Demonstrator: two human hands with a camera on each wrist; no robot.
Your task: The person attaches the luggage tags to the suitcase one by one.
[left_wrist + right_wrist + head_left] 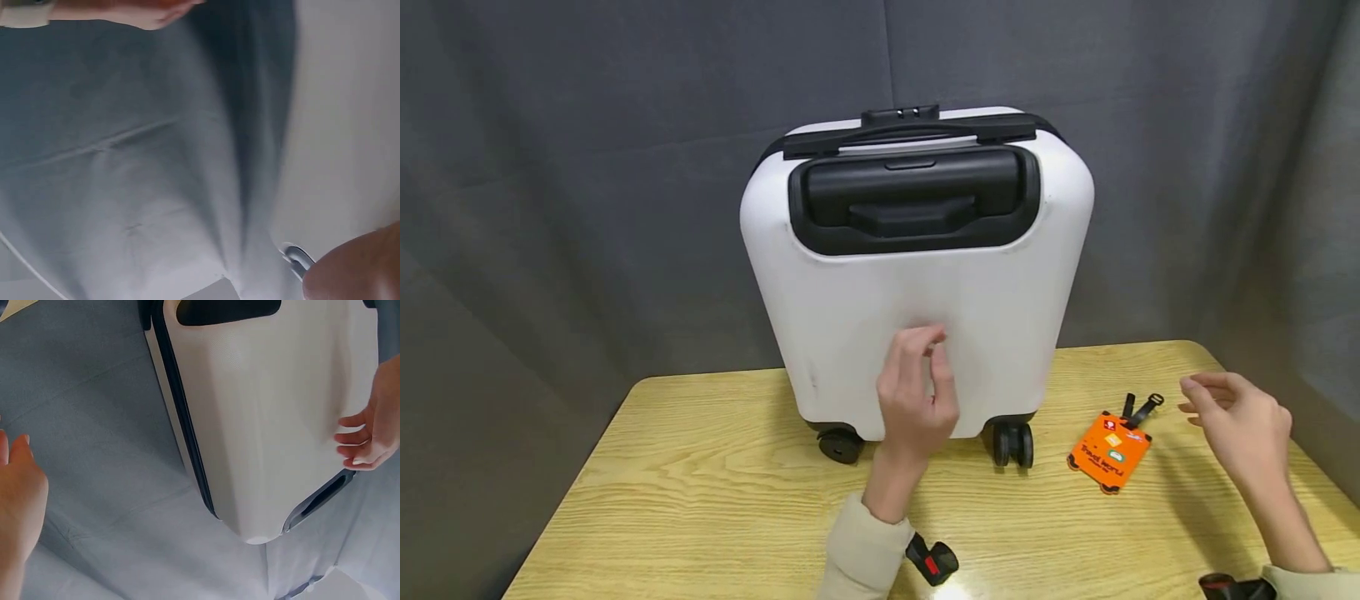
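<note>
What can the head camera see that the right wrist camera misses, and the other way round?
Only the head view shows the light wooden table, the orange rubber luggage tag with its black strap, the suitcase's black wheels and black top handle. Only the right wrist view shows the dark seam running down the suitcase's side. Both show the white hard-shell suitcase, the grey cloth backdrop, the left hand in front of the shell, and the right hand, holding nothing.

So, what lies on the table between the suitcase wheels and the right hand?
In the head view, only the orange luggage tag lies between the suitcase wheels and the right hand.
</note>
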